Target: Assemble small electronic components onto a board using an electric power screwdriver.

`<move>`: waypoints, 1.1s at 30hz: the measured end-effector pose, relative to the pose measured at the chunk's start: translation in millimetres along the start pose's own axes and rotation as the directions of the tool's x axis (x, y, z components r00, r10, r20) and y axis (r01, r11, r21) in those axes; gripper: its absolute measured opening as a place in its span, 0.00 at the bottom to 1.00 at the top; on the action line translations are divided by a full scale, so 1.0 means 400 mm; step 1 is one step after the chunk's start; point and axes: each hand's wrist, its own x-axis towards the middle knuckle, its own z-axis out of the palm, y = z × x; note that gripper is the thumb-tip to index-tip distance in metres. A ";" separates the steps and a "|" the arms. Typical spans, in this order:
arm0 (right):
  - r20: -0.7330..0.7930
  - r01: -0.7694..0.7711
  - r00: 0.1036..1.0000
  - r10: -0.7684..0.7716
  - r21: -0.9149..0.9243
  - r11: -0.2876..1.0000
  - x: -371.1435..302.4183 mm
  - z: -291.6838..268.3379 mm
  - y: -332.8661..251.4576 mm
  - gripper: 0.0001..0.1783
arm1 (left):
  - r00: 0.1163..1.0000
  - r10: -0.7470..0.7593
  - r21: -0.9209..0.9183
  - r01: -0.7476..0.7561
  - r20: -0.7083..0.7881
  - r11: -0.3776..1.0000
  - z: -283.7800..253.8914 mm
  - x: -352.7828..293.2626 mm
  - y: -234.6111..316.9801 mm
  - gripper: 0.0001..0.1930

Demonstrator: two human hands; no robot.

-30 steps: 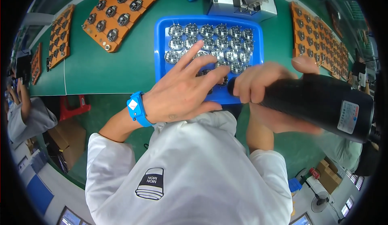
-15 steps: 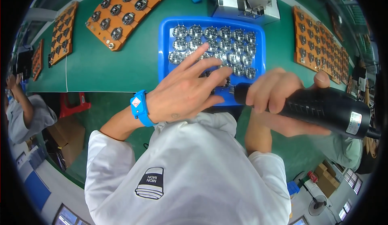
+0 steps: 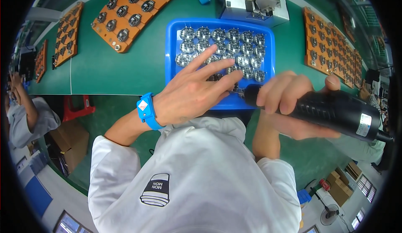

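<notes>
The blue tray (image 3: 169,48) of round silver parts (image 3: 234,36) sits on the green counter (image 3: 125,71) straight in front of me, its near edge at my chest, so both hands can work over it without stretching. Off to my left lie orange fixture boards (image 3: 134,11) loaded with dark pieces, set back out of the way, it seems, while I deal with the tray.

My left hand (image 3: 188,94) lies flat over the tray's near rows, fingers spread and loose rather than clenched; I judge it is pressing down on a part to hold it steady, though what is under the fingertips is hidden. The blue wrist strap (image 3: 146,110) sits snug on that wrist.

My right hand (image 3: 293,94) is wrapped tight around the black electric screwdriver (image 3: 335,111), held almost level so its tip meets the tray just beside my left fingertips. More orange boards (image 3: 331,53) lie to the right, and a grey machine (image 3: 255,0) stands behind the tray.

Against a second ago, the driver has swung lower and further right, my grip has slid along its barrel, and the tray sits slightly nearer my body.
</notes>
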 end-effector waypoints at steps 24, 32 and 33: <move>-0.050 0.008 0.999 -0.005 0.067 0.998 -0.015 -0.002 0.018 0.53 | 0.998 -0.023 -0.028 0.024 0.060 0.999 -0.010 -0.007 0.001 0.35; 0.140 -0.036 0.989 0.042 -0.045 0.998 -0.017 -0.024 -0.006 0.54 | 0.994 -0.036 -0.108 0.048 0.105 0.993 -0.024 -0.005 0.001 0.44; 0.140 -0.038 0.989 0.044 -0.045 0.998 -0.018 -0.029 -0.005 0.54 | 0.994 -0.036 -0.105 0.047 0.103 0.993 -0.023 -0.005 0.000 0.45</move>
